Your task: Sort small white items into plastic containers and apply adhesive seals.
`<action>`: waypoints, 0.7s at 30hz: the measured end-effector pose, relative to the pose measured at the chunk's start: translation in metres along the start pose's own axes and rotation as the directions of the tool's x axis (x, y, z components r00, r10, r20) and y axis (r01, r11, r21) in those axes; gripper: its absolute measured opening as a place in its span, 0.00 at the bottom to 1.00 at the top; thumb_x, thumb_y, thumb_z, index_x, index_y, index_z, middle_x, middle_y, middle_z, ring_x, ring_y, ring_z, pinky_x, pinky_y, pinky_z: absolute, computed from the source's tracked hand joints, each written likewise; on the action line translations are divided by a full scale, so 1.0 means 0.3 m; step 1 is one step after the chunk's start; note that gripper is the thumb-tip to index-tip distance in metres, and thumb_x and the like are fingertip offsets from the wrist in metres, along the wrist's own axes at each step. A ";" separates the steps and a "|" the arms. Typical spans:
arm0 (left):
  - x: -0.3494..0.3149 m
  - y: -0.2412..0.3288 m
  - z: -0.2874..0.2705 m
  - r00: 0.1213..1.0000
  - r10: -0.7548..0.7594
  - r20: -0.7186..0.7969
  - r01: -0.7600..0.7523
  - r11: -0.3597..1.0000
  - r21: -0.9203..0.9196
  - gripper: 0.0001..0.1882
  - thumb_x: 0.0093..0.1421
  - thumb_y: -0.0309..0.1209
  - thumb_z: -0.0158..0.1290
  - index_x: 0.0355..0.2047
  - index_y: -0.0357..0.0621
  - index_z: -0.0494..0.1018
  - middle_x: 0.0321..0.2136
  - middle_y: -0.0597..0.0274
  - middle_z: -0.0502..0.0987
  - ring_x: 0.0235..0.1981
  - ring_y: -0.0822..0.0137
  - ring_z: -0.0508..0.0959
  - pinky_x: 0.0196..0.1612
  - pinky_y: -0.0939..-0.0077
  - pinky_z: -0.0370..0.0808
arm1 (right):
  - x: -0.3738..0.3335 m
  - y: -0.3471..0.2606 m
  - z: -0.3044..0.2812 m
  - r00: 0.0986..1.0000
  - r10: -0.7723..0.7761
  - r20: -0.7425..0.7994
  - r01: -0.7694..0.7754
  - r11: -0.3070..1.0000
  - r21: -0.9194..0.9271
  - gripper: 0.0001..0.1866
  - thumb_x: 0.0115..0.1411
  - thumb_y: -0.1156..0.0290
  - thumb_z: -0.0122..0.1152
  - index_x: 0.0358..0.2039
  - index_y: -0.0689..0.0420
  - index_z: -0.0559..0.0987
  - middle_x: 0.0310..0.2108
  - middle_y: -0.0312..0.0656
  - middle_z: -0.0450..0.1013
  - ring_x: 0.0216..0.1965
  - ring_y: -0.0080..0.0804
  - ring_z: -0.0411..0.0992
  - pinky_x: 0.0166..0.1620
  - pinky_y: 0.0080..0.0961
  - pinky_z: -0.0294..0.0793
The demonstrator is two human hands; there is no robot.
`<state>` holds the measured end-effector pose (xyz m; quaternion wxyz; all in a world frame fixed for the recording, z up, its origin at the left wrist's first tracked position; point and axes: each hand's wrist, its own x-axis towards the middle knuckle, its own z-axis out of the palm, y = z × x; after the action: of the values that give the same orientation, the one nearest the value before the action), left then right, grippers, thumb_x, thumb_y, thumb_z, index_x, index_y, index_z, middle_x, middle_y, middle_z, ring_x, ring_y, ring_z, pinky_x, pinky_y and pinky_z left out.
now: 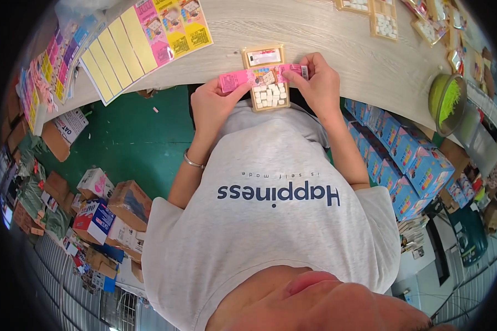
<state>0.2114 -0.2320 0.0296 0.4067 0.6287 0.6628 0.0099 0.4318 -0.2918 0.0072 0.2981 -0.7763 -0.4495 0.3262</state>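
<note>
Closest to the lens was the person's own grey T-shirt [270, 220], filling the lower middle of the view, and just beyond it lay the small tan tray of white tablets [269, 83], which serves as the landmark. Both hands met over this tray at the near edge of the pale wooden table [315, 33]. A pink label strip [259, 76] lay stretched across the tray's middle. At the strip's left end, the left hand [212, 105] pinched it between thumb and fingers pressed together; at the strip's right end, the right hand [317, 85] did the same, thumb on top and fingers curled beneath. A thin silver bracelet [193, 161] circled the left wrist, nearer the body than the tray. Left of the tray and farther up the table lay a sheet of yellow and pink stickers [143, 38], partly overhanging the edge. Right of the tray, well apart, more tan trays of tablets [384, 22] sat toward the table's far side, and a green round container [447, 99] stood near the right edge. Below the table to the right of the tray, stacked blue cartons [403, 154] ran in a row. Below and left of the tray, the green floor [127, 143] showed, with cardboard boxes [116, 212] scattered at its near side.
</note>
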 end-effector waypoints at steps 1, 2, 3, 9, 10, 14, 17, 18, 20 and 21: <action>-0.004 -0.050 0.039 1.000 0.003 0.012 0.001 0.955 -0.296 0.19 0.55 0.43 0.69 0.37 0.39 0.85 0.29 0.59 0.86 0.28 0.73 0.83 0.33 0.76 0.78 | 0.002 -0.010 0.002 1.000 -0.020 -0.005 0.020 1.000 -0.009 0.19 0.51 0.63 0.80 0.30 0.60 0.76 0.18 0.34 0.71 0.20 0.19 0.63 0.24 0.21 0.66; -0.008 -0.064 0.055 1.000 0.011 0.024 0.004 0.824 -0.567 0.19 0.56 0.40 0.69 0.40 0.37 0.85 0.32 0.60 0.87 0.31 0.77 0.82 0.34 0.77 0.78 | 0.001 -0.015 0.004 0.999 -0.038 -0.011 0.038 0.999 -0.021 0.19 0.51 0.63 0.80 0.31 0.60 0.76 0.19 0.35 0.71 0.20 0.19 0.63 0.24 0.21 0.66; -0.009 -0.077 0.065 1.000 0.003 0.020 0.010 0.822 -0.569 0.19 0.56 0.40 0.69 0.40 0.37 0.85 0.32 0.60 0.87 0.31 0.77 0.82 0.34 0.77 0.78 | 0.000 -0.016 0.008 0.999 -0.042 -0.001 0.042 0.999 -0.021 0.19 0.51 0.63 0.80 0.31 0.60 0.76 0.19 0.35 0.71 0.20 0.19 0.63 0.24 0.21 0.66; -0.009 -0.065 0.128 0.929 -0.147 0.340 0.367 0.474 -0.800 0.16 0.58 0.30 0.67 0.44 0.33 0.82 0.37 0.60 0.85 0.35 0.73 0.83 0.40 0.75 0.81 | -0.010 -0.022 0.023 0.995 -0.096 0.016 0.097 0.995 -0.038 0.18 0.52 0.65 0.79 0.31 0.60 0.76 0.19 0.33 0.72 0.20 0.18 0.64 0.25 0.20 0.67; -0.017 -0.075 0.126 0.930 -0.146 0.336 0.364 0.474 -0.802 0.16 0.58 0.30 0.67 0.44 0.33 0.82 0.37 0.60 0.85 0.35 0.73 0.83 0.40 0.75 0.81 | -0.009 -0.018 0.023 0.996 -0.032 0.082 0.030 0.999 0.023 0.16 0.54 0.66 0.77 0.32 0.60 0.77 0.21 0.32 0.73 0.22 0.17 0.66 0.26 0.18 0.69; -0.041 -0.106 0.092 0.954 0.103 0.281 0.228 0.357 -0.906 0.15 0.60 0.23 0.62 0.48 0.33 0.79 0.42 0.57 0.84 0.40 0.68 0.83 0.46 0.71 0.81 | -0.010 0.008 -0.023 0.933 0.006 0.360 -0.265 0.688 0.676 0.11 0.60 0.72 0.71 0.38 0.58 0.77 0.30 0.31 0.77 0.30 0.15 0.74 0.32 0.15 0.73; -0.068 -0.062 0.072 0.904 0.285 0.318 0.290 0.137 -0.947 0.23 0.59 0.17 0.59 0.55 0.34 0.73 0.49 0.54 0.81 0.48 0.65 0.82 0.53 0.67 0.79 | 0.016 -0.009 -0.038 0.838 -0.233 0.493 -0.385 0.388 0.837 0.10 0.63 0.77 0.65 0.43 0.59 0.76 0.35 0.33 0.78 0.34 0.16 0.75 0.35 0.15 0.74; -0.066 -0.046 0.075 0.876 0.361 0.321 0.315 0.077 -0.946 0.25 0.58 0.16 0.59 0.57 0.34 0.72 0.50 0.54 0.80 0.48 0.65 0.81 0.54 0.66 0.79 | 0.011 -0.032 -0.015 0.822 -0.243 0.515 -0.460 0.251 0.852 0.12 0.62 0.79 0.64 0.46 0.60 0.77 0.35 0.33 0.78 0.36 0.17 0.76 0.37 0.15 0.75; -0.052 -0.010 0.068 0.828 0.444 0.342 0.373 0.019 -0.927 0.24 0.57 0.15 0.61 0.55 0.36 0.73 0.48 0.56 0.81 0.47 0.65 0.82 0.54 0.65 0.79 | -0.010 -0.111 -0.025 0.828 -0.288 0.482 -0.451 0.170 0.876 0.12 0.63 0.79 0.63 0.47 0.61 0.76 0.35 0.34 0.78 0.37 0.18 0.77 0.38 0.15 0.76; -0.045 -0.003 0.070 0.822 0.454 0.342 0.373 0.023 -0.927 0.24 0.57 0.15 0.61 0.55 0.36 0.73 0.48 0.56 0.81 0.47 0.65 0.82 0.54 0.65 0.79 | -0.027 -0.160 -0.038 0.828 -0.332 0.452 -0.451 0.086 0.889 0.13 0.64 0.78 0.62 0.49 0.62 0.76 0.34 0.35 0.78 0.38 0.19 0.77 0.39 0.16 0.77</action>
<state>0.2207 -0.2539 0.0223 0.8998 0.1488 0.2845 0.2955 0.4133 -0.2807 0.0523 0.5810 -0.2499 -0.1367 0.7624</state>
